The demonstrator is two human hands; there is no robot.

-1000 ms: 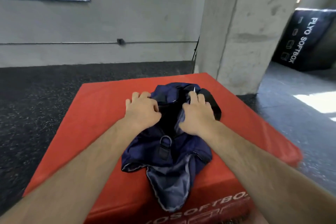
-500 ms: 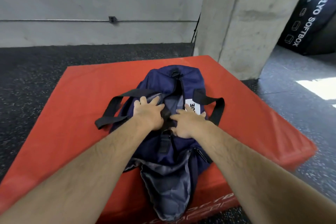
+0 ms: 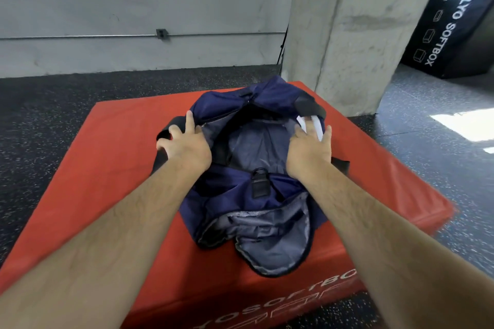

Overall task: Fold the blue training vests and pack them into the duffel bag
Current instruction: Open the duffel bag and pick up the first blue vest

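Note:
A navy duffel bag (image 3: 235, 195) lies on a red soft box (image 3: 101, 168), its top mouth spread wide and grey lining showing inside. My left hand (image 3: 187, 145) grips the left edge of the mouth beside a black strap. My right hand (image 3: 310, 151) grips the right edge, fingers over a white label. A flap at the near end hangs open over the box's front edge. No blue vest can be made out apart from the bag's fabric.
A concrete pillar (image 3: 355, 35) rises just behind the box on the right. A black plyo box (image 3: 449, 24) leans at the far right. Dark speckled rubber floor (image 3: 53, 115) surrounds the red box; a grey wall runs behind.
My hands went from close together at the bag's middle to wide apart, pulling the mouth open. The lining inside now shows, and the view tilted slightly.

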